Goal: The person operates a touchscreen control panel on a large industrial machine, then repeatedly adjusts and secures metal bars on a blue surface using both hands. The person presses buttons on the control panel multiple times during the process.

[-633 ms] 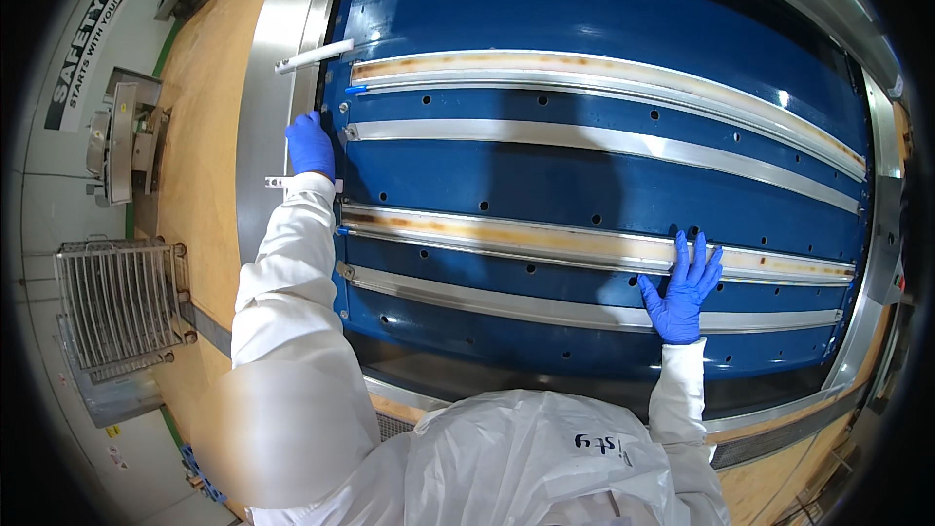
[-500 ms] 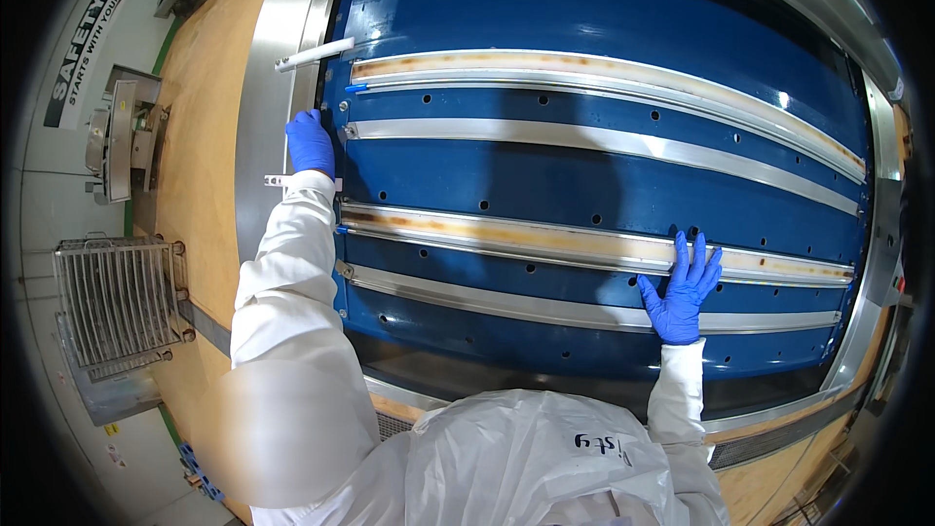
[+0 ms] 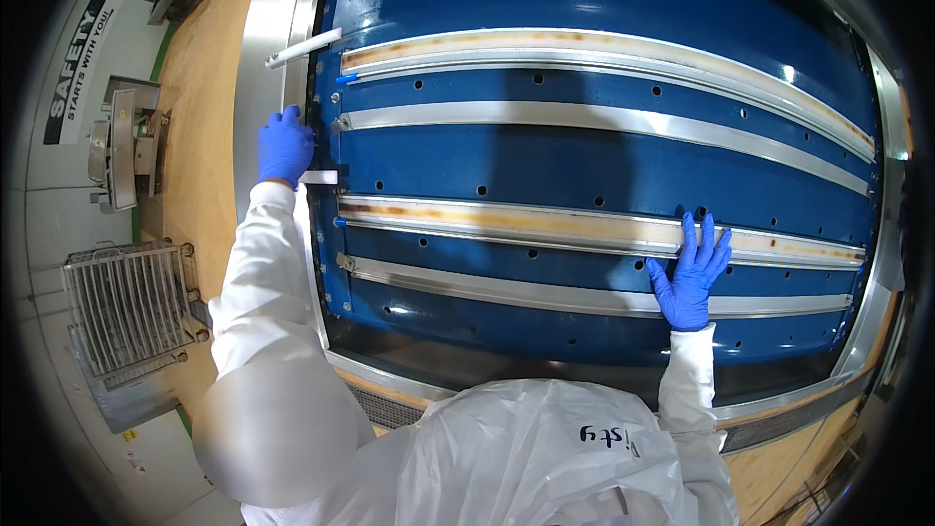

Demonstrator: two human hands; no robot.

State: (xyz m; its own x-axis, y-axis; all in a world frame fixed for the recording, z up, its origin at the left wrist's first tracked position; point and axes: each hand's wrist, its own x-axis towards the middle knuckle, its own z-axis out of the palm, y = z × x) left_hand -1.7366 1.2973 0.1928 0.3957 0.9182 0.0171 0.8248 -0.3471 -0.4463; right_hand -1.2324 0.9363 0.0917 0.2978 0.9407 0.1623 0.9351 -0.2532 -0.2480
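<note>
A broad dark-blue curved panel [image 3: 560, 164] lies in front of me, set in a steel frame. My right hand [image 3: 693, 282], in a blue glove, rests with spread fingers across the nearer cream-coloured strip [image 3: 555, 225], which has brown stains and a metal edging. My left hand [image 3: 285, 148], gloved too, is at the steel frame [image 3: 255, 88] on the panel's left side. Its fingers are bent, and what they hold, if anything, is hidden. Beside that wrist a short white bar [image 3: 318, 177] sticks out toward the panel.
A second stained strip [image 3: 604, 46] runs across the panel farther off, with plain metal bars [image 3: 584, 119] between. Another white bar [image 3: 304, 47] crosses the frame's left edge. At far left stand a wire rack [image 3: 127, 302] and a steel fixture [image 3: 122, 148] by the wall.
My left hand has shifted left, away from the panel's edge and onto the frame. The right hand stays spread on the nearer strip. The view has moved slightly.
</note>
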